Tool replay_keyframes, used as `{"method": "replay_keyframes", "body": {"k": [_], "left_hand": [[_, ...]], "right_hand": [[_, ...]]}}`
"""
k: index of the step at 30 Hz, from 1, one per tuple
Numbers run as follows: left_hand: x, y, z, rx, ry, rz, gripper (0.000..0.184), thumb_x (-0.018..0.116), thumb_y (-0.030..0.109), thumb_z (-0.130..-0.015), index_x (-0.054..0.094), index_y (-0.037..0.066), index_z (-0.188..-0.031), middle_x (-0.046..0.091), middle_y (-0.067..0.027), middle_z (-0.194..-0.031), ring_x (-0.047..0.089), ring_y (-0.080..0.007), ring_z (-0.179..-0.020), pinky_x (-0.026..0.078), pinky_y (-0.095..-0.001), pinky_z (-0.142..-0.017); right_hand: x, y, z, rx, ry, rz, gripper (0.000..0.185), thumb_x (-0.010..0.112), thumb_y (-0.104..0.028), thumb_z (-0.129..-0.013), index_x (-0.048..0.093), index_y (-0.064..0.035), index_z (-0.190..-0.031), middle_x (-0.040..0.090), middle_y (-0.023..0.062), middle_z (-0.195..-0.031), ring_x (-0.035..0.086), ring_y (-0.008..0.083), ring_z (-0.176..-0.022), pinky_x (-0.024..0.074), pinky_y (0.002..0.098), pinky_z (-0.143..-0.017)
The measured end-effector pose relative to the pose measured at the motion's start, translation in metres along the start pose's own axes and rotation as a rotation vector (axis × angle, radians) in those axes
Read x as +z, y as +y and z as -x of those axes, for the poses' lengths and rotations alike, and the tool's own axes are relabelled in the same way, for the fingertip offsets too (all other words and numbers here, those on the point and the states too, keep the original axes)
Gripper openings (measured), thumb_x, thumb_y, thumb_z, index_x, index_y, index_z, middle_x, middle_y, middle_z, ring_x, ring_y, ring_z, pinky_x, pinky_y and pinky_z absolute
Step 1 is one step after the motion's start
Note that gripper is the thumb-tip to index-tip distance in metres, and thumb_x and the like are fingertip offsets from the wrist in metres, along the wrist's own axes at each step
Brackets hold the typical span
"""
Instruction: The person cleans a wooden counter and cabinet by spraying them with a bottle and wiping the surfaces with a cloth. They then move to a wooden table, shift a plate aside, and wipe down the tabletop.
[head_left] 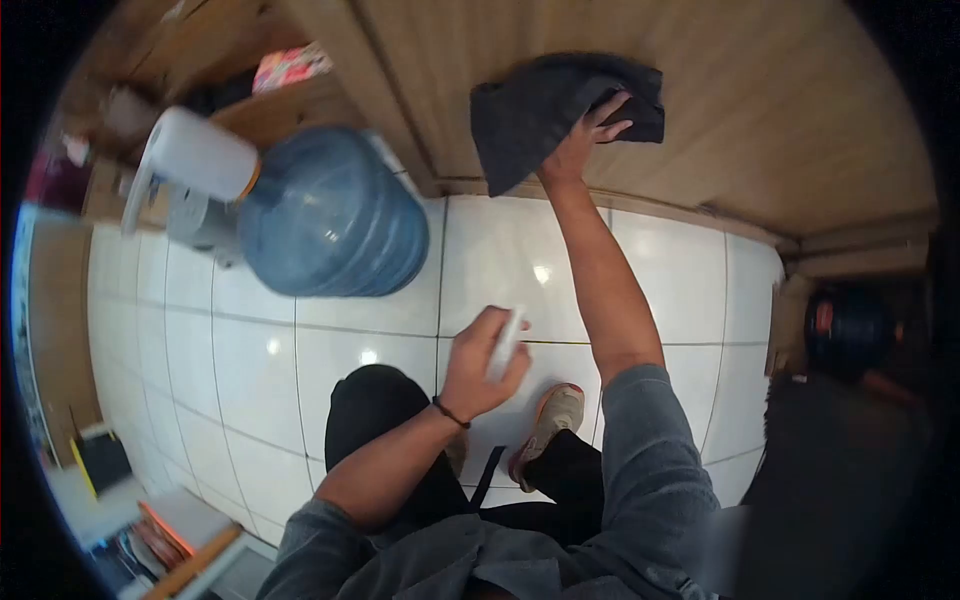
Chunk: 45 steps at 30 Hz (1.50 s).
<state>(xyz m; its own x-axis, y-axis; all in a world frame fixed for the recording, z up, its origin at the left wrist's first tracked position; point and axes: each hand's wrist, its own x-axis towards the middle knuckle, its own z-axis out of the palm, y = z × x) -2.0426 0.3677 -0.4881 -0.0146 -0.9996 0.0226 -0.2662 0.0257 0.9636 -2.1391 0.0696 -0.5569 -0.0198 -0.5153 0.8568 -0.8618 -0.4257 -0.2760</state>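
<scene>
My right hand (585, 135) reaches forward and presses a dark grey cloth (525, 115) against a wooden panel (740, 120). Its fingers lie over the cloth, and part of the cloth hangs loose to the left of the wrist. Lower down, in front of my body, my left hand (475, 365) is closed around a slim white object (506, 343). That object is blurred and partly covered by the fingers, so its kind cannot be made out. A dark band circles the left wrist.
A large blue water jug (335, 215) with a white pump top (200, 152) stands on the white tiled floor (660, 270) to the left. Wooden shelves (290, 110) rise behind it. My shoe (548, 425) is below my hands. A dark round container (850, 330) sits at far right.
</scene>
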Motion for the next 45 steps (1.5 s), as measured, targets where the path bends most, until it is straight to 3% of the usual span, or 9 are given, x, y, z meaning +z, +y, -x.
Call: {"method": "replay_keyframes", "body": {"k": [5,11,20,22,24,28,35,41,45], "left_hand": [[0.001,-0.006,-0.005,-0.019,0.106,0.028,0.023,0.063,0.002,-0.080,0.057,0.001,-0.102,0.064,-0.0111,-0.084,0.065,-0.0153,-0.072,0.052,-0.0288,-0.067],[0.011,-0.004,-0.011,-0.108,0.183,0.084,0.030,0.066,0.009,-0.077,0.054,0.001,-0.102,0.061,-0.0184,-0.083,0.065,-0.0351,-0.072,0.052,-0.0409,-0.067],[0.025,-0.027,-0.011,-0.106,0.077,0.024,0.020,0.060,0.001,-0.080,0.059,0.002,-0.100,0.064,-0.0115,-0.085,0.065,-0.0211,-0.074,0.051,-0.0335,-0.068],[0.025,-0.030,-0.013,-0.060,0.034,-0.090,0.019,0.059,0.001,-0.082,0.060,0.003,-0.101,0.064,-0.0088,-0.086,0.063,-0.0162,-0.074,0.051,-0.0311,-0.068],[0.022,-0.031,-0.011,-0.208,0.003,0.021,0.018,0.059,0.001,-0.084,0.059,0.004,-0.101,0.064,-0.0076,-0.088,0.063,-0.0118,-0.075,0.050,-0.0262,-0.066],[0.014,-0.036,-0.020,-0.229,0.034,0.015,0.020,0.054,0.003,-0.089,0.054,0.000,-0.108,0.062,-0.0093,-0.104,0.064,-0.0156,-0.080,0.054,-0.0293,-0.073],[0.005,-0.038,-0.025,-0.258,0.134,0.009,0.029,0.053,0.003,-0.088,0.053,-0.002,-0.116,0.061,-0.0110,-0.107,0.063,-0.0166,-0.081,0.053,-0.0307,-0.076],[-0.008,-0.027,-0.018,-0.231,0.138,0.016,0.032,0.054,0.002,-0.087,0.053,-0.003,-0.118,0.061,-0.0115,-0.107,0.064,-0.0167,-0.083,0.053,-0.0303,-0.079],[-0.012,-0.012,-0.011,-0.233,0.187,0.105,0.027,0.052,-0.003,-0.082,0.057,-0.001,-0.109,0.062,-0.0085,-0.101,0.062,-0.0137,-0.081,0.054,-0.0284,-0.074]], "right_hand": [[0.037,-0.082,0.022,-0.354,-0.426,0.060,0.040,0.065,-0.036,-0.075,0.068,-0.0279,-0.113,0.041,0.0016,-0.151,0.020,0.0341,-0.148,-0.0048,0.0799,-0.102],[0.068,-0.081,0.042,-0.442,-0.195,0.203,0.036,0.066,-0.040,-0.073,0.068,-0.0334,-0.108,0.043,-0.0012,-0.149,0.025,0.0351,-0.144,0.0000,0.0814,-0.101],[0.025,0.065,0.050,0.174,0.101,0.018,0.086,0.052,-0.058,-0.087,0.025,-0.0121,-0.155,0.011,0.0140,-0.163,-0.003,0.0492,-0.148,-0.0005,0.0802,-0.102],[0.010,0.104,0.046,0.509,0.191,-0.755,0.083,0.050,-0.055,-0.090,0.024,-0.0112,-0.155,0.007,0.0133,-0.164,-0.005,0.0441,-0.149,0.0023,0.0715,-0.110],[-0.010,0.148,0.047,0.612,0.240,-0.905,0.075,0.049,-0.050,-0.093,0.029,-0.0096,-0.152,0.012,0.0139,-0.162,0.001,0.0398,-0.148,0.0076,0.0628,-0.114],[-0.052,0.206,0.038,0.517,0.081,0.048,0.052,0.048,-0.038,-0.099,0.047,-0.0050,-0.140,0.038,0.0178,-0.150,0.029,0.0325,-0.140,0.0231,0.0451,-0.114],[-0.068,0.219,0.019,0.457,0.522,0.176,0.034,0.056,-0.026,-0.097,0.063,0.0028,-0.112,0.063,0.0194,-0.120,0.054,0.0371,-0.116,0.0360,0.0437,-0.106],[-0.003,0.130,0.066,0.330,0.229,0.377,0.044,0.063,-0.029,-0.092,0.059,0.0043,-0.120,0.062,0.0213,-0.122,0.054,0.0374,-0.117,0.0343,0.0440,-0.108],[-0.006,0.024,0.056,0.595,-0.038,-0.020,0.064,0.059,-0.046,-0.087,0.052,-0.0041,-0.135,0.035,0.0218,-0.150,0.020,0.0512,-0.140,0.0144,0.0639,-0.114]]}}
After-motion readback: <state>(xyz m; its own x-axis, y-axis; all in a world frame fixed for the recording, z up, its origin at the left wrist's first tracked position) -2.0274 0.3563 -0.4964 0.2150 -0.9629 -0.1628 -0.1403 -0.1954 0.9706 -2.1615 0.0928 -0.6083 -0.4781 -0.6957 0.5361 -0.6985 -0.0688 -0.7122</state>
